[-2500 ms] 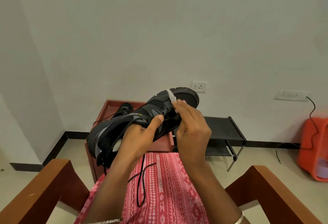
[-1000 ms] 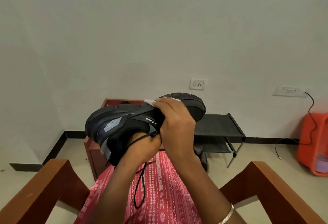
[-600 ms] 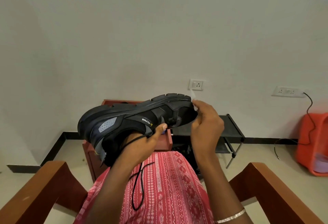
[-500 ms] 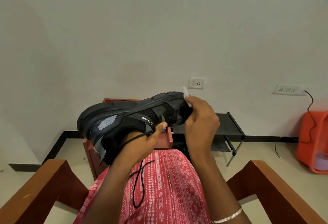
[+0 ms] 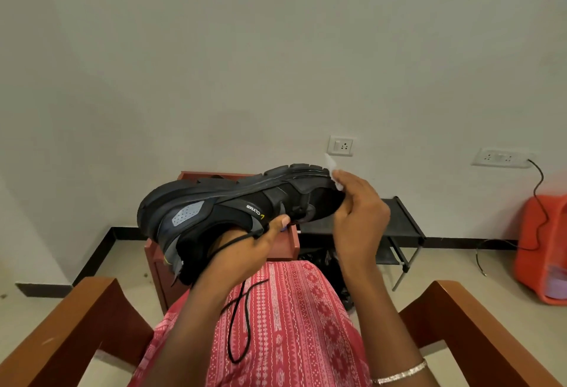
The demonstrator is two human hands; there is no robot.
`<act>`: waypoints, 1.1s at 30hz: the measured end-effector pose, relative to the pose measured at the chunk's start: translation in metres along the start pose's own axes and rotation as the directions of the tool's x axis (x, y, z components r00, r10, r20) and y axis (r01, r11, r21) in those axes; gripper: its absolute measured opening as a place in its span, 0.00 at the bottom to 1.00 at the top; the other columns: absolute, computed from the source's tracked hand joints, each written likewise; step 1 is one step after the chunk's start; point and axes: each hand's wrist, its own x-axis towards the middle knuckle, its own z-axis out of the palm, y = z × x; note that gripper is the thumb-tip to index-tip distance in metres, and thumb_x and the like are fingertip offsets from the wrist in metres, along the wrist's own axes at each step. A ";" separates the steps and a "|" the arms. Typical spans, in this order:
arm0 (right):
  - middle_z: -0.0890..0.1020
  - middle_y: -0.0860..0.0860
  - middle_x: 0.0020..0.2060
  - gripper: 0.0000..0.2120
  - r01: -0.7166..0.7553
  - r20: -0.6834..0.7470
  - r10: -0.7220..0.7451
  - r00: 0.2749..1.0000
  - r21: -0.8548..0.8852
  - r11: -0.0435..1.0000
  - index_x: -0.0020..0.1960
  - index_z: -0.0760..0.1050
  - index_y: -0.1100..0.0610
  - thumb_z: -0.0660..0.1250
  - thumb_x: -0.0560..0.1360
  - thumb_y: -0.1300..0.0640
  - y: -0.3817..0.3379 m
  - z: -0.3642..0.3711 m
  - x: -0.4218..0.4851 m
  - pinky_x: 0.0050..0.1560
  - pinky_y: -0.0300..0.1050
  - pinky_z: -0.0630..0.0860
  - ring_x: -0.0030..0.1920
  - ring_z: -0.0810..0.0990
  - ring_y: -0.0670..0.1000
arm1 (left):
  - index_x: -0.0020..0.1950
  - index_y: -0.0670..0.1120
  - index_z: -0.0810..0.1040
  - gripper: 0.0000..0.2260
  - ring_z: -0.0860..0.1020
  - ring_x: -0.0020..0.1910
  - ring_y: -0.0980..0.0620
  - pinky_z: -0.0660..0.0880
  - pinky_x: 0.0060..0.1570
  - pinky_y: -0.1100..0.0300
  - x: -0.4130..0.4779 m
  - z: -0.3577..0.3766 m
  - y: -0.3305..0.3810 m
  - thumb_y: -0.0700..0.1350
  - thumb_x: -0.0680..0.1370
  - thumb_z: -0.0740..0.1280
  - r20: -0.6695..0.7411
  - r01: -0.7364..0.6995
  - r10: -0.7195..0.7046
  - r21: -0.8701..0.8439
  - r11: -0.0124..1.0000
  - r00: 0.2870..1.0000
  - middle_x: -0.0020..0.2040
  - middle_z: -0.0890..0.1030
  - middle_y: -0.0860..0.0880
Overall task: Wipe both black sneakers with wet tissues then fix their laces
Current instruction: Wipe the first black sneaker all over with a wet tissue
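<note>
Head camera looks down over a lap in a red patterned garment (image 5: pixel 291 319) toward a black sneaker (image 5: pixel 239 202) held up in the air, sole turned upward and its side facing the viewer, toe end at the right. The left hand (image 5: pixel 245 251) is tucked into the shoe's opening from below and grips it, the thumb pressed against the side panel beside the white lettering. A loose black lace (image 5: pixel 242 322) hangs from the shoe and loops down over the lap.

The right hand (image 5: pixel 359 221) is at the toe end, fingers curled, pinching a small white wet tissue (image 5: pixel 333 169) between fingertips and thumb; the tissue sits against the edge of the sole at the toe, a corner of it sticking up above the fingers. A thin silver bracelet (image 5: pixel 399 375) circles the right wrist.

Behind the shoe stands a reddish-brown wooden cabinet (image 5: pixel 285 245); part of a dark object shows on its top, mostly hidden, and what it is cannot be told. To the right of it is a low black rack (image 5: pixel 402 224), with a dark bundle (image 5: pixel 319 259) on the floor beside it. Two brown wooden armrests (image 5: pixel 70 325) frame the lap. At the far right sits an orange plastic item (image 5: pixel 543 248), and a black cable (image 5: pixel 537 190) runs down to it from a wall socket (image 5: pixel 500 158).
</note>
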 end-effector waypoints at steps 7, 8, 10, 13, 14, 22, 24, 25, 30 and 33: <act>0.87 0.52 0.51 0.19 0.272 0.179 -0.264 0.948 -0.019 0.962 0.52 0.86 0.59 0.63 0.69 0.71 -0.051 0.007 -0.008 0.63 0.40 0.73 0.56 0.84 0.51 | 0.66 0.49 0.78 0.18 0.76 0.62 0.49 0.71 0.55 0.62 -0.002 0.013 0.003 0.57 0.81 0.61 0.026 -0.056 0.054 0.089 0.994 0.998 0.65 0.79 0.47; 0.87 0.52 0.51 0.19 0.292 0.204 -0.284 0.937 -0.008 0.956 0.52 0.86 0.59 0.63 0.68 0.71 -0.052 0.006 -0.007 0.63 0.40 0.73 0.56 0.84 0.51 | 0.66 0.48 0.77 0.19 0.76 0.63 0.48 0.71 0.56 0.62 -0.003 0.014 0.003 0.57 0.81 0.62 0.017 -0.044 0.043 0.085 0.995 0.999 0.65 0.79 0.46; 0.86 0.53 0.52 0.21 0.279 0.224 -0.278 0.934 0.027 0.960 0.53 0.86 0.59 0.64 0.67 0.74 -0.046 0.003 -0.003 0.63 0.44 0.76 0.55 0.84 0.52 | 0.69 0.50 0.76 0.21 0.74 0.65 0.51 0.69 0.56 0.64 -0.003 0.012 0.003 0.59 0.80 0.61 0.009 -0.056 0.055 0.116 0.992 0.998 0.67 0.78 0.48; 0.86 0.54 0.52 0.21 0.210 0.166 -0.206 0.964 -0.009 0.978 0.54 0.85 0.60 0.65 0.68 0.75 -0.019 -0.008 0.007 0.61 0.48 0.79 0.54 0.85 0.53 | 0.67 0.57 0.77 0.20 0.73 0.61 0.55 0.65 0.54 0.66 0.000 0.005 0.000 0.63 0.78 0.62 0.015 -0.054 0.054 0.027 0.998 0.998 0.66 0.78 0.52; 0.86 0.54 0.51 0.20 0.155 0.138 -0.149 0.979 -0.036 0.987 0.54 0.85 0.60 0.65 0.69 0.76 -0.010 -0.012 0.009 0.61 0.46 0.78 0.53 0.85 0.53 | 0.66 0.58 0.77 0.20 0.73 0.60 0.55 0.65 0.54 0.65 0.001 0.002 -0.001 0.63 0.77 0.62 0.012 -0.042 0.042 -0.011 0.999 0.999 0.65 0.78 0.53; 0.86 0.52 0.49 0.17 -0.033 0.027 0.034 0.999 -0.019 0.999 0.55 0.85 0.58 0.66 0.74 0.73 -0.006 -0.015 0.001 0.56 0.30 0.75 0.50 0.85 0.50 | 0.67 0.60 0.76 0.19 0.72 0.66 0.51 0.65 0.56 0.63 0.002 0.000 -0.001 0.62 0.78 0.62 0.034 -0.033 0.034 -0.033 0.999 0.999 0.68 0.76 0.52; 0.86 0.51 0.50 0.19 0.100 0.106 -0.097 0.990 -0.023 0.995 0.55 0.85 0.57 0.65 0.72 0.74 -0.024 -0.009 -0.004 0.58 0.41 0.78 0.52 0.84 0.50 | 0.66 0.59 0.76 0.20 0.75 0.59 0.53 0.67 0.53 0.65 0.002 0.003 -0.001 0.63 0.78 0.61 0.044 -0.035 0.035 0.009 0.999 0.998 0.63 0.79 0.51; 0.86 0.51 0.51 0.19 0.181 0.158 -0.175 0.972 -0.024 0.983 0.55 0.85 0.57 0.64 0.71 0.73 -0.034 -0.006 -0.009 0.59 0.43 0.78 0.53 0.84 0.50 | 0.64 0.58 0.77 0.18 0.77 0.55 0.55 0.68 0.50 0.66 0.001 0.005 -0.001 0.63 0.78 0.61 0.047 -0.041 0.040 0.024 0.999 0.998 0.58 0.81 0.50; 0.85 0.51 0.54 0.20 0.321 0.204 -0.317 0.926 0.016 0.947 0.56 0.85 0.58 0.58 0.72 0.66 -0.041 -0.005 -0.015 0.64 0.39 0.74 0.57 0.82 0.49 | 0.63 0.55 0.79 0.19 0.78 0.54 0.50 0.70 0.47 0.64 0.000 0.008 -0.003 0.62 0.78 0.63 0.014 -0.052 0.052 -0.024 0.998 0.999 0.50 0.82 0.50; 0.85 0.52 0.54 0.20 0.198 0.081 -0.196 0.977 -0.017 0.980 0.57 0.84 0.58 0.62 0.71 0.73 -0.011 -0.014 -0.005 0.63 0.43 0.77 0.56 0.82 0.49 | 0.64 0.58 0.78 0.19 0.73 0.53 0.55 0.69 0.52 0.61 0.002 0.001 -0.004 0.63 0.76 0.64 0.003 -0.011 0.012 -0.107 0.994 1.000 0.53 0.77 0.54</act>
